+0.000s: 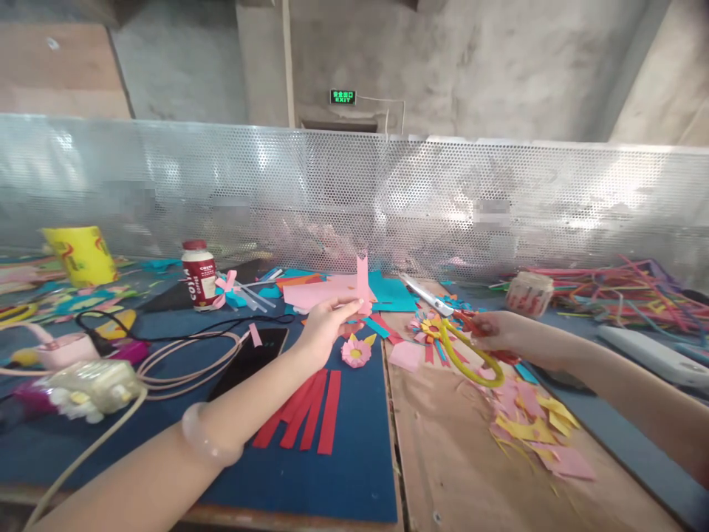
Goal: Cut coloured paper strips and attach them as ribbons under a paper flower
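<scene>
My left hand (335, 321) pinches a pink paper strip (362, 275), held upright with a V-notch at its top end. In my right hand (495, 336) is a pair of scissors (437, 301) with yellow handles; the blades point up and left, apart from the strip. Below my left hand lies a pink paper flower (355, 352) with yellow leaves. Several red paper strips (329, 414) rest on the blue mat in front of it. A yellow and orange paper flower (430, 326) sits just under the scissors.
Pink and yellow paper scraps (526, 425) litter the wooden board. A Costa bottle (198, 277), cables (182, 362) and a dark phone (249, 362) are on the left. Colourful pipe cleaners (625, 295) pile up at right. A perforated metal screen (354, 192) stands behind.
</scene>
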`<state>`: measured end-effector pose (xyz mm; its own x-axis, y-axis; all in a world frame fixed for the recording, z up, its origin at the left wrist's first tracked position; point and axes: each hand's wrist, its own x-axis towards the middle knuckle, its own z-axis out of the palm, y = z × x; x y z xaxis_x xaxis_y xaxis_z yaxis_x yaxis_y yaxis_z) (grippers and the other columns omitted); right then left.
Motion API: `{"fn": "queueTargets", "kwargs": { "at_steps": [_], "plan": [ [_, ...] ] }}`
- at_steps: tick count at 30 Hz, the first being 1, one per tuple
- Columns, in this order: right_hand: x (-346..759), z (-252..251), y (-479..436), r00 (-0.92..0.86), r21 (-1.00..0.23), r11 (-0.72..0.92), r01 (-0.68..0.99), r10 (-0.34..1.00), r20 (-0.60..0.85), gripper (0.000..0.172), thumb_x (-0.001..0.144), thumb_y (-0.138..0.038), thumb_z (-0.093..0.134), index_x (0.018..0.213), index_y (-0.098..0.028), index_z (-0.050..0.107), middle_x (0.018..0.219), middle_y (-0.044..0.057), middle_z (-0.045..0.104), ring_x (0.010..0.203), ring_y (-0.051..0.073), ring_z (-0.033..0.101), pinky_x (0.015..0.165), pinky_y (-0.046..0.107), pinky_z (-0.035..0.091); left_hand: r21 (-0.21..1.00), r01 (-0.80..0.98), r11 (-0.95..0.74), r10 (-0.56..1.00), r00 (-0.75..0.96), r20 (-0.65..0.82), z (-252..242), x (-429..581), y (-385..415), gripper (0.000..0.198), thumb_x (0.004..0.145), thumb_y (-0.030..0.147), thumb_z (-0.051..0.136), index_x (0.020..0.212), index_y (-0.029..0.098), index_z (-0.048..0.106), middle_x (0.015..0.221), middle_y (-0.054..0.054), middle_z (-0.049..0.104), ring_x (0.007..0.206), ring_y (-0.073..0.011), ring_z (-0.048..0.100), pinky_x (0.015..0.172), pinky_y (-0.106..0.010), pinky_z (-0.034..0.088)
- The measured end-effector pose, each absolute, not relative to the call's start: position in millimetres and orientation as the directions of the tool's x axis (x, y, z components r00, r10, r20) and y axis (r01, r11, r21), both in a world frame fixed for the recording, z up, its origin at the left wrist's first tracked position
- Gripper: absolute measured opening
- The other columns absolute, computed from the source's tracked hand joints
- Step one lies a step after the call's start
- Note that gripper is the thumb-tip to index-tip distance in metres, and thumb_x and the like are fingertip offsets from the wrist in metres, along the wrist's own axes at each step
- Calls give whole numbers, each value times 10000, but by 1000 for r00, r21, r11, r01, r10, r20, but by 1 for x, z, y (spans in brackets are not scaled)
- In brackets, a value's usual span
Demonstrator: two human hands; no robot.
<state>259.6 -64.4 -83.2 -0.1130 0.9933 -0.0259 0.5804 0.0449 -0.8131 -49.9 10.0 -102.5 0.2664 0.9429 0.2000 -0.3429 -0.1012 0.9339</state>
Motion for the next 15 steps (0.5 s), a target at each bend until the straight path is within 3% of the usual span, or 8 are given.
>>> {"fn": "queueTargets", "kwargs": {
  "at_steps": [3, 6, 10, 12, 15],
  "plan": [
    [252, -92, -69, -140, -927, -33, 375, 986, -92, 573, 598, -600, 716, 888, -141, 533, 583, -52, 420, 418, 28, 293, 360, 165, 194, 914, -397, -81, 948, 253, 194, -103, -49, 12, 193, 622, 261, 751, 773, 154, 696, 796, -42, 681, 720, -128, 628, 613, -224, 506],
    [237, -101, -68, -78, -996, -12, 89, 997, -19, 560, 548, -576, 769, 808, -162, 496, 560, -73, 359, 400, 19, 255, 321, 147, 230, 912, -400, -92, 955, 224, 195, -104, -50, 15, 184, 613, 259, 756, 761, 164, 700, 749, -20, 658, 667, -98, 596, 550, -188, 471],
    [211, -100, -67, -208, -932, -67, -355, 978, 9, 439, 626, -523, 729, 789, -196, 485, 617, -70, 321, 411, 26, 153, 261, 135, 190, 927, -307, -215, 939, 195, 282, -92, -46, 17, 185, 647, 298, 733, 774, 168, 699, 768, -36, 665, 699, -115, 605, 534, -192, 452],
    [196, -96, -67, -264, -894, -79, -441, 963, 46, 389, 688, -536, 655, 777, -205, 471, 624, -68, 298, 420, 37, 149, 282, 152, 264, 921, -273, -279, 927, 175, 332, -78, -41, 16, 183, 647, 296, 730, 773, 169, 689, 774, -39, 668, 710, -129, 615, 549, -210, 463],
    [174, -92, -67, -231, -909, 8, -416, 966, 114, 341, 668, -442, 667, 738, -213, 425, 613, -65, 267, 447, 58, 216, 357, 198, 367, 896, -258, -362, 902, 148, 407, -55, -27, 14, 163, 644, 270, 722, 753, 162, 667, 745, -42, 662, 682, -142, 619, 592, -253, 494]
  ]
}}
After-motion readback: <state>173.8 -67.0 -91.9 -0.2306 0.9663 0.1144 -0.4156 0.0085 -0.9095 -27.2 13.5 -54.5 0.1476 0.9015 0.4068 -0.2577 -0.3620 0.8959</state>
